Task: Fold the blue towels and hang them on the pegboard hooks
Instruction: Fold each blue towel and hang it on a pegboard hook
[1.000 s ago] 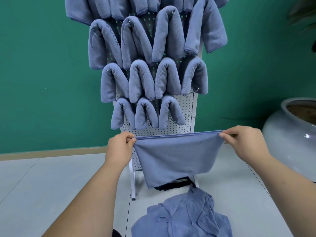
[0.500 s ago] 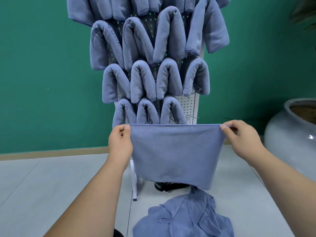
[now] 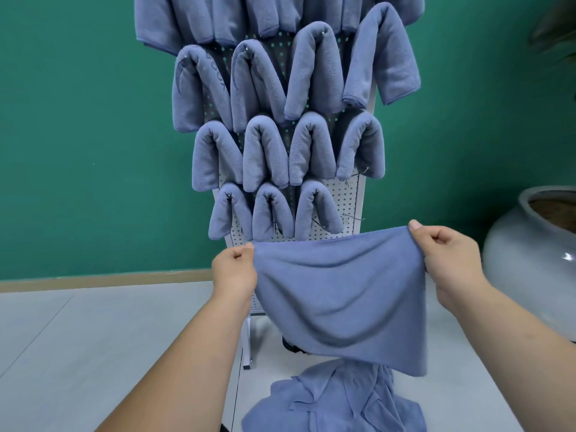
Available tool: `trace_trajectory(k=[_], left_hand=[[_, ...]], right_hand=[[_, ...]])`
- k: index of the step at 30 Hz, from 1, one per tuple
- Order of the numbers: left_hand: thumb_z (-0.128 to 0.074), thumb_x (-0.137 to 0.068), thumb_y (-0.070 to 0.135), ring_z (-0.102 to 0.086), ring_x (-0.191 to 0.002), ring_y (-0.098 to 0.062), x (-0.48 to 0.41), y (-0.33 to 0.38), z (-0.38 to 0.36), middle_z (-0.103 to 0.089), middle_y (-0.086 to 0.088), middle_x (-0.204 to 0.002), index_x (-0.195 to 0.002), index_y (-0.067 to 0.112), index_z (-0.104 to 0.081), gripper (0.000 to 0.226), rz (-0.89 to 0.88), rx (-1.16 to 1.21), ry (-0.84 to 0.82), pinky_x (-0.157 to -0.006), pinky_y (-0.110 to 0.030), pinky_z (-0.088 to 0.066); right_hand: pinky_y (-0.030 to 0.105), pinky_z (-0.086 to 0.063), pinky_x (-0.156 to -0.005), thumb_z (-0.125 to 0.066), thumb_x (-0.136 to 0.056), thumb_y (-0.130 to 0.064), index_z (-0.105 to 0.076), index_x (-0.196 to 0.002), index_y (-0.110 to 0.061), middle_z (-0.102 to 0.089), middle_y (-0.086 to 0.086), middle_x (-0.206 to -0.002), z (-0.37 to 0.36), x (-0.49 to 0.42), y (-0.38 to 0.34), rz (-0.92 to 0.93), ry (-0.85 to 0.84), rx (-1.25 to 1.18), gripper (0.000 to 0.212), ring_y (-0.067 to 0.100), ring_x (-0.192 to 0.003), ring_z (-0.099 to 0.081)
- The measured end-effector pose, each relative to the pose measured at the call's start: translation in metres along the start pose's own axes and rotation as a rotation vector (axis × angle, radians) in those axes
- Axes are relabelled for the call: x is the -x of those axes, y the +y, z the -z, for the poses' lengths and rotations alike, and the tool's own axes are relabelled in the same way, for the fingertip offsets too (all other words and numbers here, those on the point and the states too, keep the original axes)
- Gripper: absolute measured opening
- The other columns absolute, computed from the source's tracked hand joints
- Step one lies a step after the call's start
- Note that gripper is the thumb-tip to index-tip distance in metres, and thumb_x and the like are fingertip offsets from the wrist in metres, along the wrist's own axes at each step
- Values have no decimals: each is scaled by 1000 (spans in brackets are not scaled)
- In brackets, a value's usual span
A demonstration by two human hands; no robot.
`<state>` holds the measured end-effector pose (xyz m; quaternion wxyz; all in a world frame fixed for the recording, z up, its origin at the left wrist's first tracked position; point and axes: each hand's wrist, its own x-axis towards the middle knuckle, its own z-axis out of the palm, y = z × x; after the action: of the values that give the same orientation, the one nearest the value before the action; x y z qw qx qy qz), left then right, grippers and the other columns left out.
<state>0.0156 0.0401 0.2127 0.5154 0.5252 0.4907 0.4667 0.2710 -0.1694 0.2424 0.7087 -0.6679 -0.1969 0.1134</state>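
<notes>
A blue towel [image 3: 339, 294] hangs spread between my hands in front of the white pegboard [image 3: 344, 201]. My left hand [image 3: 234, 269] pinches its upper left corner, and my right hand [image 3: 448, 257] pinches the upper right corner, a little higher. The towel's top edge slants up to the right and its cloth sags in the middle. Several folded blue towels [image 3: 265, 151] hang over hooks in rows on the pegboard. A bare hook [image 3: 353, 217] sticks out at the right end of the lowest row. More loose blue towels [image 3: 336, 400] lie heaped on the floor below.
The pegboard stands on a white leg [image 3: 247, 344] against a green wall. A large grey ceramic pot [image 3: 536, 260] sits on the floor at the right. A dark object [image 3: 291, 347] shows under the held towel. Pale floor tiles spread to the left.
The towel's top edge, level half a second ago, now tilts with my right hand higher. The cloth has gone slack and billows toward me, hanging lower on the right.
</notes>
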Motion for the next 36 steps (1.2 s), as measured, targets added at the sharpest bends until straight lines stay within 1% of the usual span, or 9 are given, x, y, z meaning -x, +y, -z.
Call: trace_trajectory(k=[6, 10, 14, 18, 23, 27, 31, 33, 36], left_hand=[[-73, -98, 29, -61, -66, -16, 24, 1, -27, -75, 0, -78, -91, 14, -76, 17, -31, 0, -147, -75, -34, -55], [-75, -97, 33, -68, -74, -19, 45, -1, -45, -78, -4, -87, -95, 17, -75, 16, -18, 19, -293, -86, -51, -62], [-76, -96, 29, -73, -85, -18, 59, 2, -56, -78, 2, -88, -91, 23, -78, 8, -64, -4, -306, -90, -48, -62], [-76, -96, 23, -75, -91, -26, 67, 2, -60, -79, 0, -88, -93, 23, -80, 5, -83, 10, -349, -89, -49, -62], [-76, -96, 19, -75, -88, -12, 71, 4, -60, -80, 6, -89, -97, 21, -81, 6, -166, -12, -331, -86, -33, -62], [-76, -96, 17, -76, -89, -12, 73, 4, -58, -81, 3, -91, -98, 20, -82, 6, -125, 25, -386, -84, -30, -61], [-66, -101, 9, -74, -80, -14, 79, 11, -58, -81, -9, -91, -98, 9, -81, 15, 33, 165, -419, -76, -25, -61], [-60, -103, 9, -73, -82, -15, 83, 15, -58, -81, -12, -96, -100, 7, -81, 22, 68, 195, -483, -81, -29, -62], [-56, -106, 13, -74, -87, -17, 84, 19, -56, -81, -10, -97, -98, 11, -81, 27, 35, 138, -567, -91, -37, -63]], right_hand=[[41, -56, -77, -82, -91, -39, -79, -82, -15, -77, 0, -76, -25, 11, 10, 20, -76, 58, 25, 14, -66, -61], [46, -58, -73, -79, -94, -35, -80, -85, -23, -76, 7, -77, -46, 27, 16, 74, -206, 120, 15, 18, -65, -60], [51, -63, -81, -75, -97, -28, -80, -92, -26, -79, -5, -81, -63, 41, 22, 143, -288, 228, 7, 19, -77, -74], [47, -64, -83, -75, -97, -24, -80, -94, -29, -79, -12, -85, -75, 55, 23, 183, -332, 261, 8, 15, -83, -76], [43, -64, -84, -78, -95, -26, -81, -89, -31, -78, -17, -82, -80, 67, 17, 219, -322, 279, 9, 8, -81, -76], [27, -58, -82, -74, -96, -25, -72, -80, -46, -74, -22, -83, -79, 75, 11, 323, -280, 466, 26, 1, -81, -71], [4, -42, -72, -78, -89, -26, -77, -103, -37, -69, -12, -101, -81, 77, 15, 322, -286, 553, 18, -5, -84, -65], [2, -40, -71, -82, -84, -27, -75, -105, -36, -67, -14, -101, -79, 76, 17, 321, -280, 558, 24, -6, -85, -63], [9, -43, -68, -85, -83, -24, -70, -93, -33, -70, -15, -89, -75, 71, 17, 305, -255, 525, 20, -2, -81, -64]])
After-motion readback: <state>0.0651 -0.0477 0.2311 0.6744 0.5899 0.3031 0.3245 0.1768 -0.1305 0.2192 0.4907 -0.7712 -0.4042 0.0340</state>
